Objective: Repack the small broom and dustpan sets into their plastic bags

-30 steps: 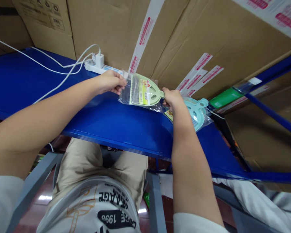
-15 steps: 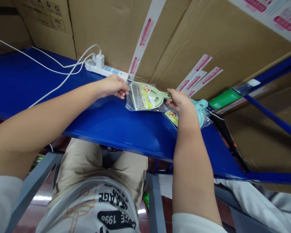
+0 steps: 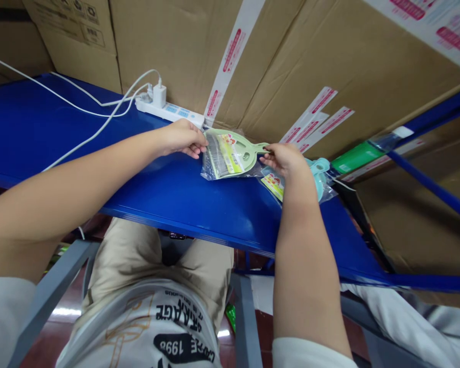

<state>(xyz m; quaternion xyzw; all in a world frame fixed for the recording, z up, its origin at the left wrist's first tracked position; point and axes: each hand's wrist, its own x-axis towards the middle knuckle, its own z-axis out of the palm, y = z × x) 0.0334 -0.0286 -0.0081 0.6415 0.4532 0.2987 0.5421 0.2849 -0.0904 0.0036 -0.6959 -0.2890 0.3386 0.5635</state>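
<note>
A pale green dustpan in a clear plastic bag is held just over the blue table, its handle pointing right. Between the thumb and fingers of my right hand is the handle end. My left hand pinches the bag's edge at the pan's wide left side. A yellow label with small pictures covers part of the pan, and dark bristles seem to show beneath the plastic. Behind my right wrist lies a second bagged dustpan, light blue, partly hidden by my forearm.
On the blue table, a white power strip with a charger and white cables sits at the back left. Large cardboard boxes wall the rear. A green-labelled bottle lies at the right beside a blue frame bar.
The wide end of the green dustpan has dipped and turned slightly toward the table's front edge. Both hands keep their hold and have barely shifted.
</note>
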